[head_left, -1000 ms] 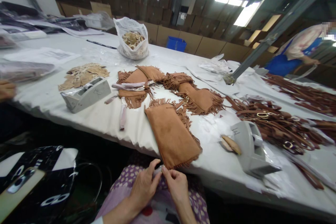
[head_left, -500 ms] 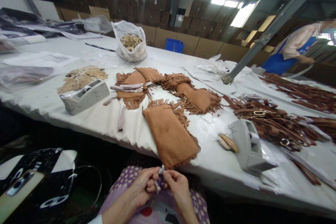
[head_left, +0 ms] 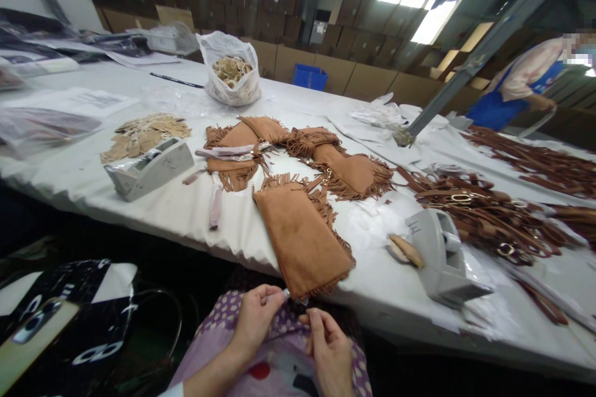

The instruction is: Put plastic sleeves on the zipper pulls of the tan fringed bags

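A brown suede pouch [head_left: 302, 239] with fringed edges lies at the table's front, one corner reaching over the edge towards my lap. My left hand [head_left: 258, 316] is closed in a pinch on a small clear plastic wrap [head_left: 285, 293] at that corner. Just to the right and lower, my right hand [head_left: 328, 347] is closed, thumb against fingers; what it holds, if anything, is too small to make out. Behind the pouch lie more fringed brown bags [head_left: 351, 173]. A plastic-wrapped strip [head_left: 215, 203] lies to their left.
Grey tape dispensers stand left [head_left: 149, 169] and right [head_left: 435, 257]. Brown straps with metal rings [head_left: 484, 211] are heaped at right. Tan pieces [head_left: 146, 135] and a filled plastic bag [head_left: 231, 71] sit farther back. A person in a blue apron [head_left: 500, 102] works across the table.
My hands have moved apart: the right has drawn down and right from the pouch corner, while the left has shifted slightly up, staying at the corner. The pouch has not moved.
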The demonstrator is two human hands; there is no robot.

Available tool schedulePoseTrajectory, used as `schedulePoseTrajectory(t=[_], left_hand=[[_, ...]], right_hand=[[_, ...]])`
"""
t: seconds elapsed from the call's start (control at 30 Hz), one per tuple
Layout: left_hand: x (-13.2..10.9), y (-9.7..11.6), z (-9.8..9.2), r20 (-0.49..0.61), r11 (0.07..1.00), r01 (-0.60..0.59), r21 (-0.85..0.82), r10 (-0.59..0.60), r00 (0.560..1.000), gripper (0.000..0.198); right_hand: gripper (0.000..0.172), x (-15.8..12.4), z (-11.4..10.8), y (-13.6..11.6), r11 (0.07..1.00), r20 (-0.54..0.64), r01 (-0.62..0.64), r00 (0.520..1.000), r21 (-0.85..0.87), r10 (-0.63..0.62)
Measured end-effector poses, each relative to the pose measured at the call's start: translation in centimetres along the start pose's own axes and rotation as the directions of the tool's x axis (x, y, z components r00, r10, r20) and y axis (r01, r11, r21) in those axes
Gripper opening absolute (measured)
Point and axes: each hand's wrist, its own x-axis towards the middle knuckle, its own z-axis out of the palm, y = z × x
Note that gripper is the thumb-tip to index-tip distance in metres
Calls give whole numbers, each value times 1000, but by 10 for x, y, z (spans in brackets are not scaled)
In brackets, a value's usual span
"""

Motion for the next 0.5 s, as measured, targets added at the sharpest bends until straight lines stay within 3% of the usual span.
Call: schedulePoseTrajectory(t=[0.13,0.23,0.37,0.5], left_hand=[[-5,0,0,-58,991,-70,115,77,995,35],[-6,-2,1,-19,998,-51,33,51,998,36],[-6,-4,2,156,943,169,-287,-128,979,35],[-4,-3,0,348,754,431,-495,-283,894,29]], right_hand=[[53,-15,18,-15,977,194,-66,981,202,26],[55,-16,30,-13,951,289,-86,957,298,-4],[55,-10,35,2,921,292,-89,956,380,-28],[57,-6,34,2,845,334,-213,941,491,43]])
